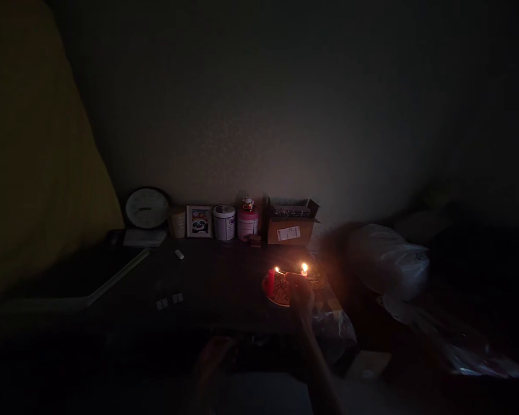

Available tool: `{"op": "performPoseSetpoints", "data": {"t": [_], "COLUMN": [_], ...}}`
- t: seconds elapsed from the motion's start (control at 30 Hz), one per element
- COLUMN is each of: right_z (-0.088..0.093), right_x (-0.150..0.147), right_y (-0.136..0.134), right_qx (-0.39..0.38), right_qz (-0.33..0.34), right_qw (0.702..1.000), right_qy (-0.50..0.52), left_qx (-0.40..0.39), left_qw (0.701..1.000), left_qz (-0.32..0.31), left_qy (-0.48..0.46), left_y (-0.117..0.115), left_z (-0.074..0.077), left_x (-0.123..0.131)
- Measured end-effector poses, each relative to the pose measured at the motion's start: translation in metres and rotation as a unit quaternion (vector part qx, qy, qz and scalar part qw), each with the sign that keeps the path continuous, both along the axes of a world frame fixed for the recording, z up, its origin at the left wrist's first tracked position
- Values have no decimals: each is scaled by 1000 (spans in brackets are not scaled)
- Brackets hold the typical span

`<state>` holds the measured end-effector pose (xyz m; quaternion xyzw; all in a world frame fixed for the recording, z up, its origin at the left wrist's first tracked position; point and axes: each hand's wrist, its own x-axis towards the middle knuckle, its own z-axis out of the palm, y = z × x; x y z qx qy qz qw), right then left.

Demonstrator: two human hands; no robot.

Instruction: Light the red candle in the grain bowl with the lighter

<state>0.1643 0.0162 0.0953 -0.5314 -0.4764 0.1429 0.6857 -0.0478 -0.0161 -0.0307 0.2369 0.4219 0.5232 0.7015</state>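
Note:
My right hand reaches over a round plate, its fingers pinched on a thin match with a small flame at the tip. That flame is close to the top of a red candle standing upright at the plate's left side. Behind my hand, a second candle burns with a brighter flame; its lower part is hidden. Small dark bits cover part of the plate. My left hand is low by the table's front edge, too dark and blurred to show what its fingers do.
Along the wall stand a round clock, a panda picture frame, a white tub, a pink-lidded tub and an open cardboard box. Plastic bags lie at right. A yellow curtain hangs at left.

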Motion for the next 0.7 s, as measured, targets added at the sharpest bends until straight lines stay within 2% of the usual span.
{"op": "performPoseSetpoints", "data": {"t": [0.37, 0.7], "right_z": [-7, 5], "right_x": [3, -5], "right_y": [23, 17], "right_qx": [-24, -58], "right_qz": [-19, -18], "right_qw": [999, 998], "right_qy": [10, 12], "left_qx": [11, 14], "left_qw": [1000, 1000], "left_qz": [14, 18], "left_qy": [-12, -6], "left_y": [-25, -23], "left_z": [24, 26], "left_x": [-2, -2]}}
